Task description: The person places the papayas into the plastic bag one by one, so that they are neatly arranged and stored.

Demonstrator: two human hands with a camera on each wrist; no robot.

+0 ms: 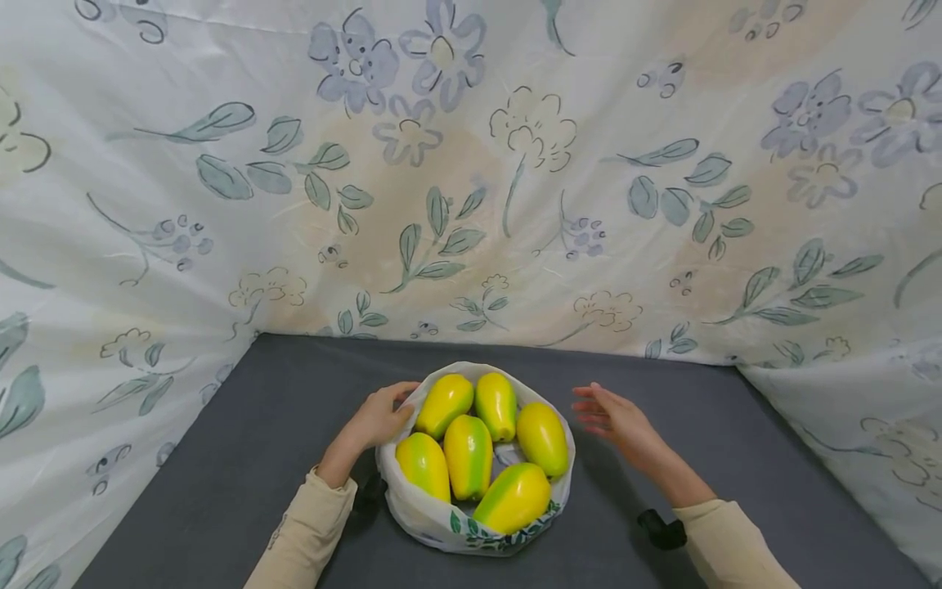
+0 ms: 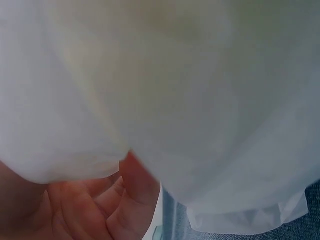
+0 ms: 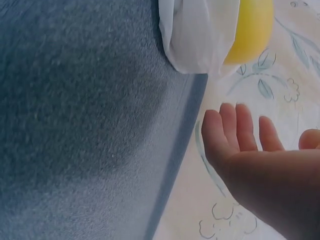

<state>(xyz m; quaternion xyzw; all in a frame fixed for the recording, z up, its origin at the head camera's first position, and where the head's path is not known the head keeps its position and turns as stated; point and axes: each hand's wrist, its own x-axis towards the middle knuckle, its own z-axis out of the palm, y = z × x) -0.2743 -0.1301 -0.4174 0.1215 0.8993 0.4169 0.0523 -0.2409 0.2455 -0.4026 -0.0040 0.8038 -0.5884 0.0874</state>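
A white cloth bag [image 1: 419, 523] with a green leaf print sits in the middle of the dark table, its mouth rolled wide. Several glossy yellow-green papayas [image 1: 468, 458] lie inside it. My left hand [image 1: 379, 417] holds the bag's left rim, thumb and fingers at the edge; in the left wrist view the fabric hides the fingertips of that hand [image 2: 100, 207]. Right of the bag, apart from it, my right hand [image 1: 618, 421] hovers with fingers extended and nothing in it. The right wrist view shows one papaya [image 3: 252, 32] above the bag's edge.
A dark grey cloth [image 1: 243, 491] covers the table. Pale flower-printed fabric [image 1: 471, 245] hangs behind it and along both sides. A black strap [image 1: 661, 530] circles the right wrist near the beige sleeve.
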